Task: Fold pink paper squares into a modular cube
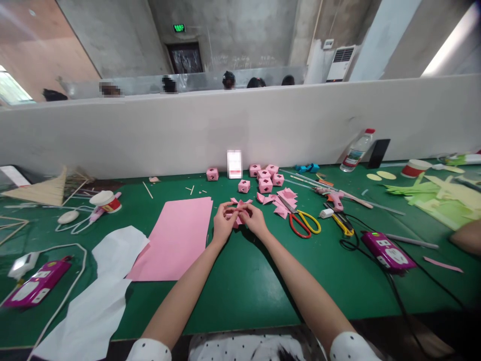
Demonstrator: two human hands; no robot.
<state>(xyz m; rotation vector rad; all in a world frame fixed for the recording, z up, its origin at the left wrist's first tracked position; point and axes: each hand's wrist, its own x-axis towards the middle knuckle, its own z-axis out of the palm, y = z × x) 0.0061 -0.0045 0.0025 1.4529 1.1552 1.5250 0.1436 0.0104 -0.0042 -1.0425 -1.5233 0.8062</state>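
Note:
Both hands meet over the green table around a partly folded pink paper piece (239,204), its points showing above and below the fingers. My left hand (224,220) pinches it from the left, and my right hand (253,218) pinches it from the right. The fingertips hide most of its middle. Just right of my right hand lie loose folded pink paper pieces (286,196) and scissors (306,223) with red and yellow handles. Several finished-looking pink paper cubes (265,185) sit behind, with one more cube (212,174) to the left.
Pink paper sheets (173,240) and crumpled white paper (112,281) lie to the left. A pink glue gun (334,196), a yellow cutter (343,224) and a purple power strip (389,250) with cables lie right. A phone (234,164) leans on the grey partition (169,133); a bottle (356,150) stands farther right.

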